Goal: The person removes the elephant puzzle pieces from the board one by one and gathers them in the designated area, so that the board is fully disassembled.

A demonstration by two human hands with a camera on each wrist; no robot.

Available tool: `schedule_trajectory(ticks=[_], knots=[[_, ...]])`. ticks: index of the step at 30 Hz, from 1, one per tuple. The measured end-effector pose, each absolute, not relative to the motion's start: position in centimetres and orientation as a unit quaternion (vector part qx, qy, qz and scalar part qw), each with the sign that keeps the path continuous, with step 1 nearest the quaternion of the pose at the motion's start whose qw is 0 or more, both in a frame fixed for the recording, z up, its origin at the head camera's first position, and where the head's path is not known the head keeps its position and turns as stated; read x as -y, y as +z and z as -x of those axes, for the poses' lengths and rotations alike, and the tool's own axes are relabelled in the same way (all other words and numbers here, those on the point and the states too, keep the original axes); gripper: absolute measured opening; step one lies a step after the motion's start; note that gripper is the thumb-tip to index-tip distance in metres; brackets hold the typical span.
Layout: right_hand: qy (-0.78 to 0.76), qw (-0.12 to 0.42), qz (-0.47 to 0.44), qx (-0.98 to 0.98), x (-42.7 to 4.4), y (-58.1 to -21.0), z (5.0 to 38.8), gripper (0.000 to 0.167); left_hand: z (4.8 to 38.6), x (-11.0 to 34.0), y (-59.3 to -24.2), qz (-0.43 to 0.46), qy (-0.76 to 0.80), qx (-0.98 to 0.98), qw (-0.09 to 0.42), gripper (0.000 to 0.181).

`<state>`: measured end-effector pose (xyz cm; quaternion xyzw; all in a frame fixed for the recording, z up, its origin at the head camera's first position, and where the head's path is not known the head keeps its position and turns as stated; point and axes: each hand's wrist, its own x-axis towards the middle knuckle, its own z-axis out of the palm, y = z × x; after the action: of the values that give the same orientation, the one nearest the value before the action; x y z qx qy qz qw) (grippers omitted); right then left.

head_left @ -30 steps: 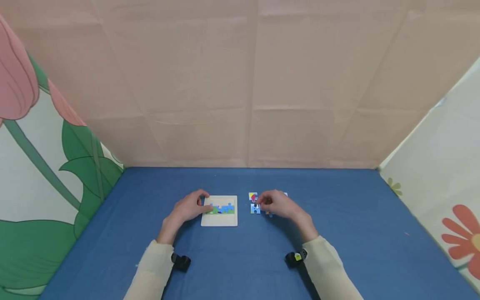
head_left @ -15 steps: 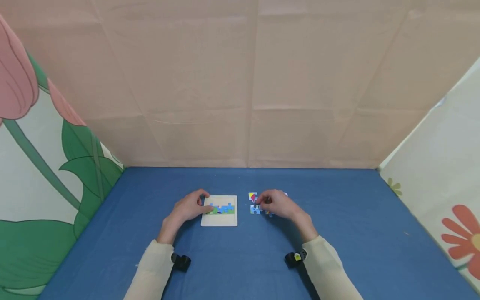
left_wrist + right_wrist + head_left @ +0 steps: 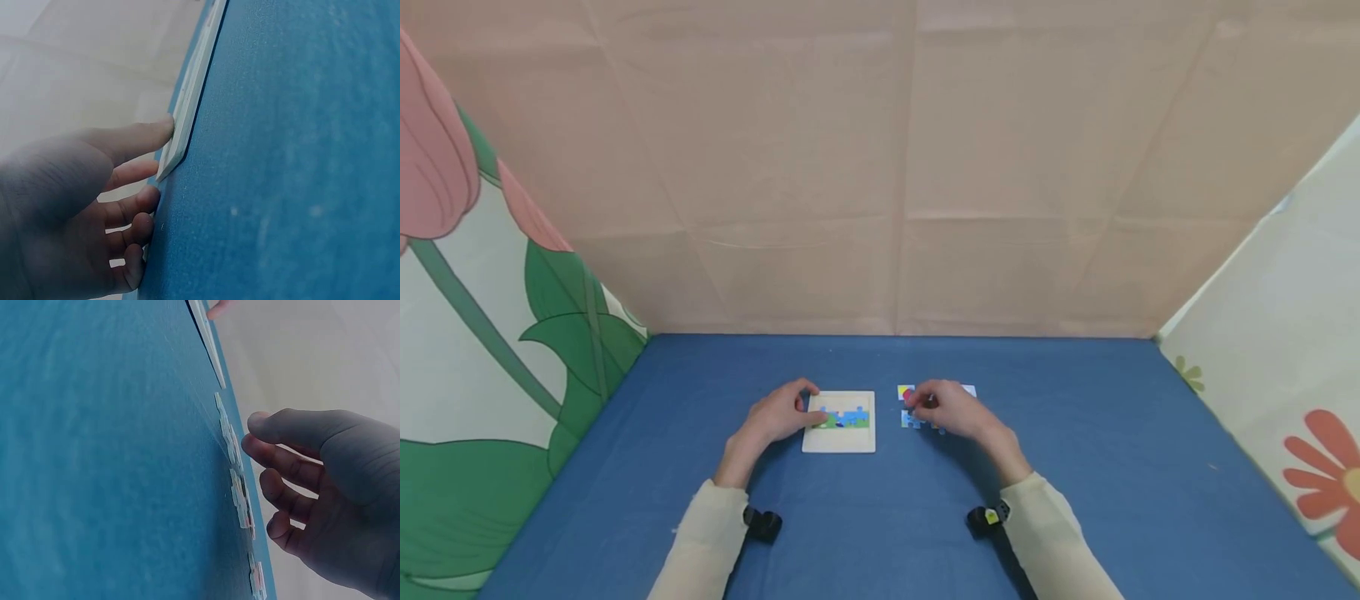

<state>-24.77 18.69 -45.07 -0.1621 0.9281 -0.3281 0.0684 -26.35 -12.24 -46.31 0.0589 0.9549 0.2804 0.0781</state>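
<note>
The right hand (image 3: 951,408), its grip loosely curled around nothing visible, hung just above the loose puzzle pieces (image 3: 907,422) on the worktop (image 3: 865,517), while the left hand (image 3: 775,417), farther off, pinched the puzzle board's (image 3: 838,446) left edge

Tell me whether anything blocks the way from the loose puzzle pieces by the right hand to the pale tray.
Nothing visible stands between the loose pieces and the pale tray; only blue cloth shows there. The left hand holds the tray's left edge.
</note>
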Motion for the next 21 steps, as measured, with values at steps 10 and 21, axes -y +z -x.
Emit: schedule_trajectory(ticks=[10, 21], knots=[[-0.32, 0.054, 0.193, -0.926, -17.8, -45.3, 25.0, 0.013, 26.3, 12.1, -46.4, -0.052, 0.273, -0.958, 0.071, 0.051], [-0.311, 0.057, 0.214, -0.924, -16.0, -45.2, 25.3, 0.016, 26.3, 11.9, -46.3, -0.039, 0.274, -0.958, 0.076, 0.054]])
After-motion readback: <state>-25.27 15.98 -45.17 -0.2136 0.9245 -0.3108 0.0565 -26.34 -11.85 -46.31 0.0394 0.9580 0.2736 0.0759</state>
